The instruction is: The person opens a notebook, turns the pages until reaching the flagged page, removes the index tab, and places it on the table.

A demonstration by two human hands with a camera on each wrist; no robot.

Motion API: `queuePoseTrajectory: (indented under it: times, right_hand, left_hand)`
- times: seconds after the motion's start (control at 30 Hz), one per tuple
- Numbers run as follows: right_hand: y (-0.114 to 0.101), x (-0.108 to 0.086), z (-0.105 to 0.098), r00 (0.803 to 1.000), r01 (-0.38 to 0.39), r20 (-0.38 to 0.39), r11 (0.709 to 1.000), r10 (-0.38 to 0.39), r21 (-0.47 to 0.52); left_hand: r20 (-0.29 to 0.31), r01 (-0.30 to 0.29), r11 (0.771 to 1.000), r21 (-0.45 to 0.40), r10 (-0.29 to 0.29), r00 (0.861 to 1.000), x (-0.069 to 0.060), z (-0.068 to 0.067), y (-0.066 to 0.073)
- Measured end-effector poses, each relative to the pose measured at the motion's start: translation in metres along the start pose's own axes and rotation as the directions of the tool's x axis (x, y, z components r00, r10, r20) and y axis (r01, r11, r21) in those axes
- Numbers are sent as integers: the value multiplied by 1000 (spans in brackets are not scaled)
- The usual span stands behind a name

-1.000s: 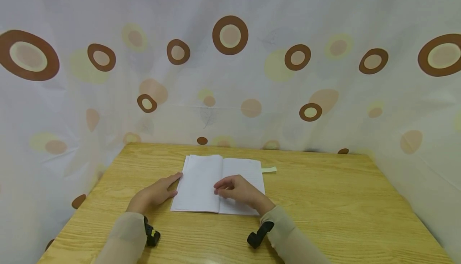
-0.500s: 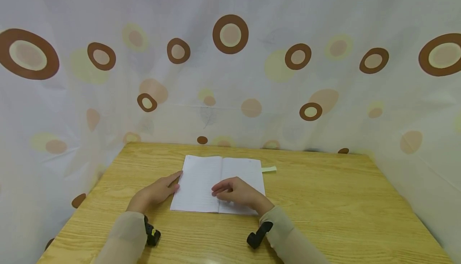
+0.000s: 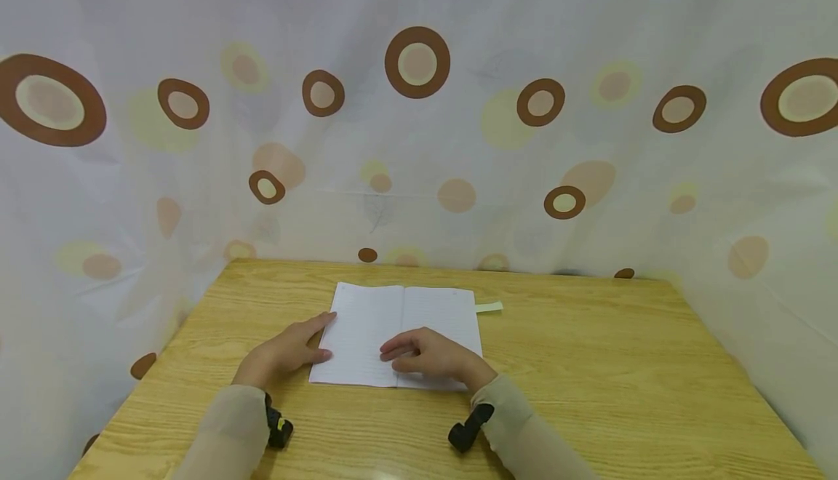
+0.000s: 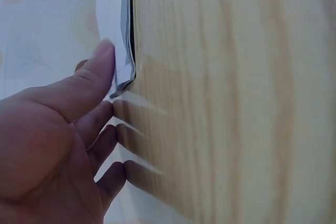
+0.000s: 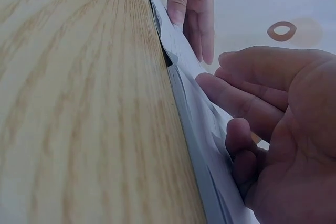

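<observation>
An open notebook [image 3: 360,334] with lined white pages lies flat on the wooden table. My left hand [image 3: 284,353] is at its left edge, the thumb resting on the left page and the fingertips by the edge; the left wrist view shows the thumb [image 4: 97,72] on the paper and the other fingertips touching the table. Over the middle of the notebook is my right hand [image 3: 432,355], its fingers loosely bent with nothing between them. In the right wrist view the right hand [image 5: 283,114] rests its lower fingers on the pages.
A pale strip [image 3: 489,308] sticks out from the notebook's right edge. Behind the wooden table [image 3: 589,364] and at its sides hangs a white curtain [image 3: 419,138] with brown and beige circles. A black camera is strapped to each wrist.
The left page, with a loose leaf edge showing a second ago, now lies flat with lines visible. My left thumb has moved onto the page; my right hand has shifted slightly left and its fingers have spread.
</observation>
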State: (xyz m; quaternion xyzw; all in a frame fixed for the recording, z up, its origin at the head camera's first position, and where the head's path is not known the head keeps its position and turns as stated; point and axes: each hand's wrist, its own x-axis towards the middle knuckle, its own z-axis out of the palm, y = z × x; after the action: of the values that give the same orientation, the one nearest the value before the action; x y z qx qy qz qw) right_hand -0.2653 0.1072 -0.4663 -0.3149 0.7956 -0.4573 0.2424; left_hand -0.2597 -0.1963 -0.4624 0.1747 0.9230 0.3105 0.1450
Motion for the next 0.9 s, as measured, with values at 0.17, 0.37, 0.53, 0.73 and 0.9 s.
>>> queuePoseTrajectory:
  times: [0.17,0.37,0.53,0.73,0.9]
  right_hand:
    - [-1,0,1,1000,14,7,1000,-14,3]
    - [-2,0,1,1000,23,7,1000,-23,1]
    - [1,2,0,1000,26,5,1000,-26,-10]
    - [3,-1,-8,1000,19,-26,999,-18,36]
    - [4,-6,-18,990,28,-141,998,-19,63]
  left_hand:
    - [-2,-4,1000,22,4,1000,-1,0,0]
    - [19,-16,995,101,15,1000,-2,0,2]
    - [20,-17,990,143,15,1000,-3,1,5]
    - [26,-15,987,162,11,1000,-4,2,7]
    - [27,-8,987,162,3,1000,-5,2,8]
